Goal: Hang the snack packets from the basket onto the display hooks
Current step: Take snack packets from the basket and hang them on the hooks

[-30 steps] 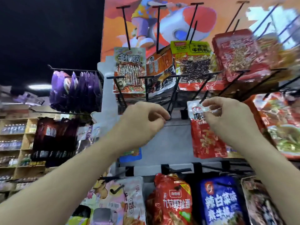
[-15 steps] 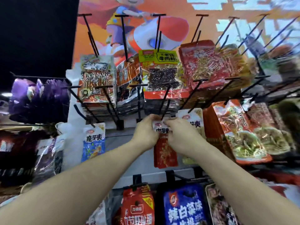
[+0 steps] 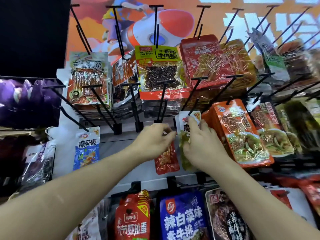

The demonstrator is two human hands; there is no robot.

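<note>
A small red snack packet [image 3: 167, 158] hangs in the middle row of the rack. My left hand [image 3: 154, 141] pinches its top edge, just below a black display hook [image 3: 161, 108]. Right beside it hangs a green-and-white packet [image 3: 187, 123] on the neighbouring hook [image 3: 194, 101]. My right hand [image 3: 202, 144] grips this packet, with a fingertip on its white header. The basket is out of view.
Rows of black hooks hold many snack packets: a blue-and-white one [image 3: 87, 148] at left, orange packets [image 3: 239, 132] at right, red [image 3: 133, 215] and blue bags [image 3: 181, 217] below. Several upper hooks are bare. Purple bags [image 3: 27, 99] hang on a side rack.
The red packet came from my right hand to the middle hook, where my left hand now holds it. My right hand shifted right onto the green-and-white packet. The view tilted.
</note>
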